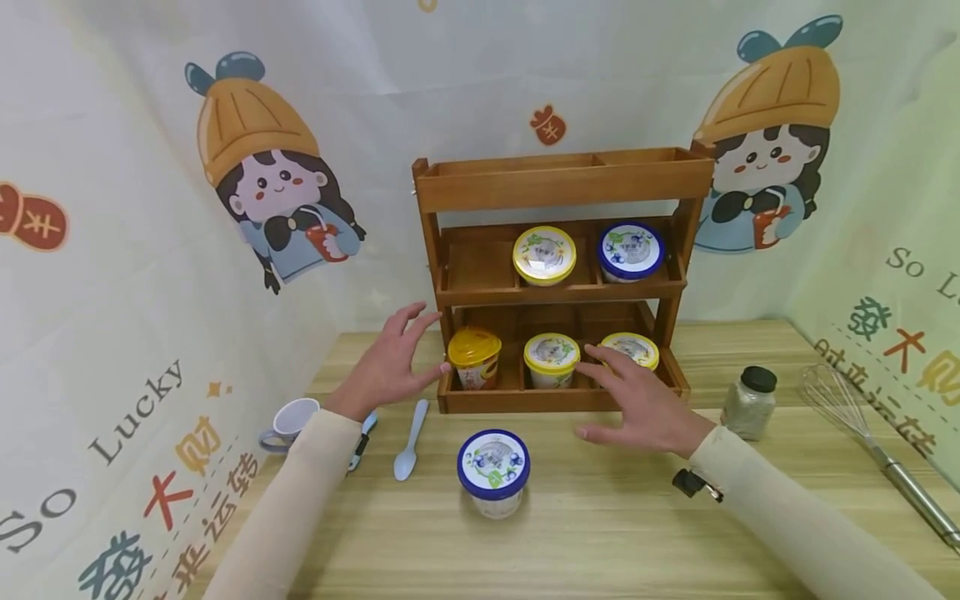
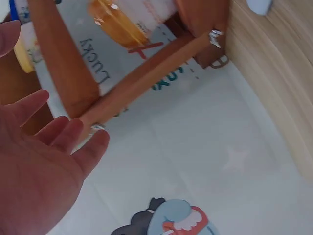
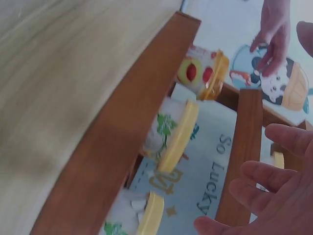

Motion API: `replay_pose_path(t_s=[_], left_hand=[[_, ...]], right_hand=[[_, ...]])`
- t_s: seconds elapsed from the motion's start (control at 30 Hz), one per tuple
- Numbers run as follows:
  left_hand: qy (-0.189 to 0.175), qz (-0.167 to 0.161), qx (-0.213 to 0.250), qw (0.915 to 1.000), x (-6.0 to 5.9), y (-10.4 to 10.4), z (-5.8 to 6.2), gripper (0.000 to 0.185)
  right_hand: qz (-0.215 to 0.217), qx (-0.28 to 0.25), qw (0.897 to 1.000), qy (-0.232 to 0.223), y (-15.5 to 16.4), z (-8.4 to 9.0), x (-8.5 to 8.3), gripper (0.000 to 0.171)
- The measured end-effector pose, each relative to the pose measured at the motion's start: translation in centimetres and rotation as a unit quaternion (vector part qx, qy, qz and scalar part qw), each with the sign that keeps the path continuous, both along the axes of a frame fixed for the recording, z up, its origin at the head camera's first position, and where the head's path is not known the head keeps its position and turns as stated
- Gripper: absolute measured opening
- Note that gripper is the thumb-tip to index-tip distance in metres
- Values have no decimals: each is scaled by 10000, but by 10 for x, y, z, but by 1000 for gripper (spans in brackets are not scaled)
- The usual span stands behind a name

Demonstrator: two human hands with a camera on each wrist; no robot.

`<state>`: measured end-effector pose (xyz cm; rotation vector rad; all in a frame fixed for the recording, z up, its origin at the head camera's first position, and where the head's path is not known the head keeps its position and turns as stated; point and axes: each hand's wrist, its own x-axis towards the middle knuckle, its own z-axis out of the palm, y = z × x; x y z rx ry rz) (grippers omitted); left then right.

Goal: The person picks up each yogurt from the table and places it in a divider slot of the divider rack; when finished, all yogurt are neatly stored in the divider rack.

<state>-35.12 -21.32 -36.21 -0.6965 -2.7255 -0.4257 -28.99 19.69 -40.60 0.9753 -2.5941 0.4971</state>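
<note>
My left hand hovers with spread fingers beside the left side of a brown wooden rack, holding nothing. Near its thumb, an orange-lidded cup sits in the rack's bottom tier. My right hand, also spread and holding nothing, is in front of the bottom tier's right part. Its fingers overlap a yellow-lidded cup in the head view; another yellow-lidded cup stands left of it. A blue-lidded cup with blueberry pictures stands upright on the table, between and in front of my hands.
The middle tier holds a yellow-lidded cup and a blue-lidded cup. At left are a mug, a light-blue spoon and a blue-and-black tool. At right stand a black-capped jar and a lying whisk.
</note>
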Motion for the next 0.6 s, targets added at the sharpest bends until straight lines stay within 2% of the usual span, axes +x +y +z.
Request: replay_pose_path(t_s=[0.13,0.37,0.6], left_hand=[[83,-38,92,9999,-14,-1,-2,83],[308,-109,346,9989,-41,-2,-6,74],[454,-318,1078,9926,-62,-4,-6,47]], right_hand=[[195,153,9997,72,-11,-7,0,89],[490,357,9976,-323,-33,-13,7,92],[1004,278,9926,-620,-55,-20,12,93]])
